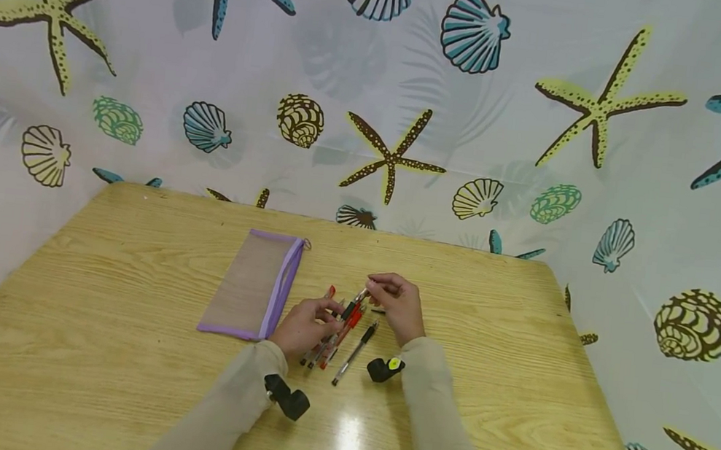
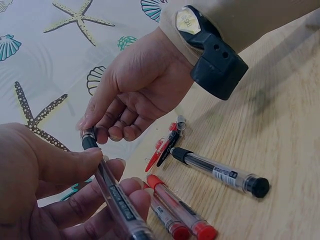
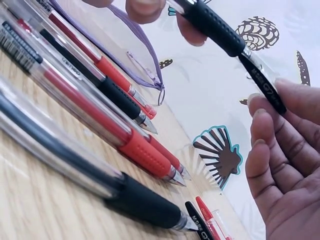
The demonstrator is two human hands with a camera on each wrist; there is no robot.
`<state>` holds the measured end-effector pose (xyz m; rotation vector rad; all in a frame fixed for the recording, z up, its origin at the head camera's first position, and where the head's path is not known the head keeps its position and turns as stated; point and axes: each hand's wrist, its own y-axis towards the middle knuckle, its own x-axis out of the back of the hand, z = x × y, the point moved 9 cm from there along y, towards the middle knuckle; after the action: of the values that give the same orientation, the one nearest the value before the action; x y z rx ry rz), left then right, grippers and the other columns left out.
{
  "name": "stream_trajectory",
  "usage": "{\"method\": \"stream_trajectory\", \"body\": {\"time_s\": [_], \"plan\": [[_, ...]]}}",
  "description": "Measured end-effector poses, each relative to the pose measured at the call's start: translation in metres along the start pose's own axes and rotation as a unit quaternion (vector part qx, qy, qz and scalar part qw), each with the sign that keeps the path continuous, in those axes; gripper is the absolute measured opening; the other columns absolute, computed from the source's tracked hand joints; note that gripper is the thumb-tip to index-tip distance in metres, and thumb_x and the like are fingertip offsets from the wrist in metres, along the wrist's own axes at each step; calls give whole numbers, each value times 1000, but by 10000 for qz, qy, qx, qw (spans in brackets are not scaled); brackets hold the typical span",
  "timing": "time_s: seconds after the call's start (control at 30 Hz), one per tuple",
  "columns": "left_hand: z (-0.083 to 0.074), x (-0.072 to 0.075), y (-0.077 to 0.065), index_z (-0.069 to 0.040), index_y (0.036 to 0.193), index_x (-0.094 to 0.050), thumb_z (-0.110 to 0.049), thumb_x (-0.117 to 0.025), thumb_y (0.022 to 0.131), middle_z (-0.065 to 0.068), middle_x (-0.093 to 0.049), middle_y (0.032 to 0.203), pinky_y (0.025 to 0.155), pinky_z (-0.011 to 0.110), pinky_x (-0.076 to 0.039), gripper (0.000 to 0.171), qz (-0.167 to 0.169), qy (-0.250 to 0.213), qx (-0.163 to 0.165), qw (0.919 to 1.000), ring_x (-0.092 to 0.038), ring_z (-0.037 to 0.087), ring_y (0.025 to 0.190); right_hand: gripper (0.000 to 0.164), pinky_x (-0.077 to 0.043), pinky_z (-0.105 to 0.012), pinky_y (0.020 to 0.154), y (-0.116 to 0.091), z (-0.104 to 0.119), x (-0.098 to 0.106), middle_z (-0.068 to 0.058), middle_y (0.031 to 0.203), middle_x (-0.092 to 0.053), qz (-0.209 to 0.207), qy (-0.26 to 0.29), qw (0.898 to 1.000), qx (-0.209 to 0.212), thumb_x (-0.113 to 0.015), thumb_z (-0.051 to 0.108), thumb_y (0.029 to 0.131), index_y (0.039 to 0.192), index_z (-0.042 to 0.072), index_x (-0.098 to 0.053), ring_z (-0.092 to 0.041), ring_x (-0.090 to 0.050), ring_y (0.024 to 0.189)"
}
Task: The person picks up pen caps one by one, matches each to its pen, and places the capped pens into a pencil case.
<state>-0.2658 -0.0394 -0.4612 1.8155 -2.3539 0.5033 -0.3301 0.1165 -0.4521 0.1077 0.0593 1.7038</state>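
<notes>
My left hand (image 1: 303, 333) holds a clear gel pen (image 2: 120, 202) with a black rubber grip (image 3: 215, 27), thumb and fingers around its barrel. At the pen's tip my right hand (image 1: 398, 304) pinches a clear cap with a black clip (image 3: 262, 82). How far the cap sits over the tip cannot be made out. Below the hands, several red and black gel pens lie on the table, among them a red pen (image 3: 107, 115). A black pen without a cap (image 2: 220, 172) lies apart to their right. A black cap (image 2: 169, 148) and a red cap (image 2: 156, 159) lie beyond its tip.
A mesh zip pouch with purple edging (image 1: 288, 287) lies flat to the left of the pens. The wooden table (image 1: 97, 285) backs onto a hanging cloth (image 1: 350, 70) printed with shells and starfish. Each wrist wears a small black camera (image 1: 289, 399).
</notes>
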Motion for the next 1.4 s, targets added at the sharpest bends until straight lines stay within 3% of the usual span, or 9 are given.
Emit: {"method": "stream_trajectory", "body": {"time_s": [0.27, 0.5, 0.67, 0.8, 0.97, 1.2, 1.3, 1.4], "plan": [[0, -1, 0, -3, 122, -62, -9, -60, 95, 13, -65, 93, 53, 31, -51, 27, 48, -97, -36, 9999, -61, 17, 60, 31, -53, -47, 76, 1, 2, -4, -9, 90, -69, 170, -9, 9999, 22, -65, 11, 93, 115, -10, -63, -34, -61, 80], [3, -2, 2, -1, 124, -59, -8, -59, 96, 20, -62, 99, 53, 32, -53, 29, 68, -630, 31, 9980, -63, 22, 60, 37, -51, -48, 79, 0, 0, -12, 4, 84, -68, 496, -168, 9986, -14, -66, 13, 92, 117, -14, -60, -35, -61, 84], [1, -1, 1, 2, 123, -60, -8, -59, 96, 20, -62, 99, 53, 32, -54, 29, -15, -730, -32, 9973, -64, 26, 63, 35, -51, -51, 79, -2, 2, -13, 3, 84, -68, 445, -55, 9989, 102, -66, 11, 92, 116, -15, -60, -38, -61, 84], [-3, 0, 0, 4, 119, -62, -8, -61, 94, 18, -64, 97, 52, 31, -53, 27, -154, -660, -129, 9976, -63, 24, 60, 33, -52, -49, 79, -3, 3, -14, -7, 87, -70, 252, 51, 9996, 134, -66, 11, 92, 113, -14, -63, -27, -64, 79], [-7, 3, -3, 4, 111, -69, -10, -67, 91, 13, -67, 94, 54, 27, -51, 25, -569, -152, -263, 9979, -60, 14, 64, 32, -52, -31, 72, -6, 1, -15, -14, 92, -70, -12, 162, 9998, 89, -68, 11, 90, 109, -14, -64, -10, -63, 75], [-2, 3, -5, 10, 105, -68, 2, -64, 90, 25, -68, 89, 49, 32, -53, 18, -810, -972, -208, 9917, -62, 24, 53, 17, -54, -24, 70, -12, 8, -19, 0, 83, -70, 8, 542, 9980, 326, -68, 2, 88, 101, -10, -69, -10, -64, 73], [-3, 3, -6, 11, 106, -67, 4, -63, 90, 27, -68, 88, 48, 31, -52, 18, -918, -1146, -210, 9889, -60, 19, 52, 17, -54, -24, 70, -13, 13, -20, 2, 81, -70, 109, 531, 9975, 445, -68, 1, 88, 101, -9, -69, -9, -64, 72], [-5, 1, -8, 14, 109, -65, 6, -61, 90, 31, -67, 90, 49, 31, -54, 21, -895, -1487, -152, 9847, -61, 16, 52, 17, -54, -25, 71, -15, 15, -20, -3, 83, -69, 211, 527, 9972, 485, -67, 1, 89, 103, -10, -67, -10, -64, 72]]}}
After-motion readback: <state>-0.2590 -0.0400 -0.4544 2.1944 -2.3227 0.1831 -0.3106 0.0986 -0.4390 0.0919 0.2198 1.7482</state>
